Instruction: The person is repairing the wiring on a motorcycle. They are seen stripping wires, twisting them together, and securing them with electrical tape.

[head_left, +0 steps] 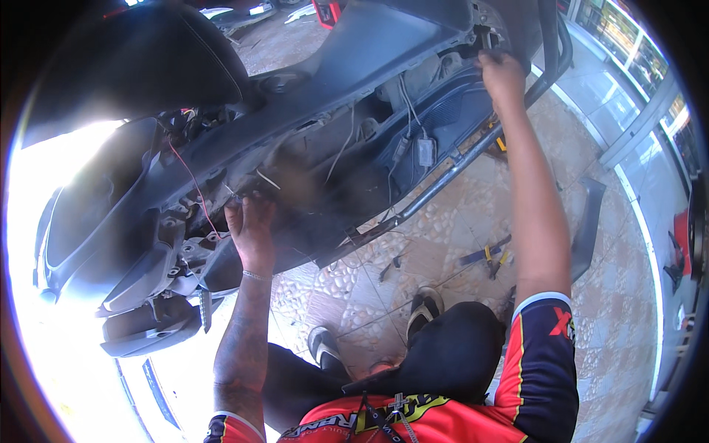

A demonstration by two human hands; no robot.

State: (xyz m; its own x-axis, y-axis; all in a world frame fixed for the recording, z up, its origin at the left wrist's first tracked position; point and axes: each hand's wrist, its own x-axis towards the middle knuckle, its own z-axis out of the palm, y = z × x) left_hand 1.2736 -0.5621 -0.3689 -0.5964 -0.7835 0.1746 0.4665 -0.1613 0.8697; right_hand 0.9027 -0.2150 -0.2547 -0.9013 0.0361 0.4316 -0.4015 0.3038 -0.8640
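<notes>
A dark scooter (384, 44) stands across the view with its lower side cover off, exposing the frame and wiring. My left hand (252, 225) reaches into the opened side under the seat (170, 59), its fingers bent together beside thin wire ends. What they grip is too small to make out. A red wire (193, 177) runs down close to that hand, and a short white wire (268, 179) sticks out just above it. My right hand (504, 77) is at the front end of the scooter, fingers curled in at the edge of the body panel; the fingertips are partly hidden.
A small grey box on wires (426, 151) hangs in the footboard area. A metal side bar (436, 184) runs along the near side. On the tiled floor lie pliers with yellow handles (490, 260), a small dark tool (390, 267) and a dark panel (589, 221). Glass doors (620, 111) stand at right.
</notes>
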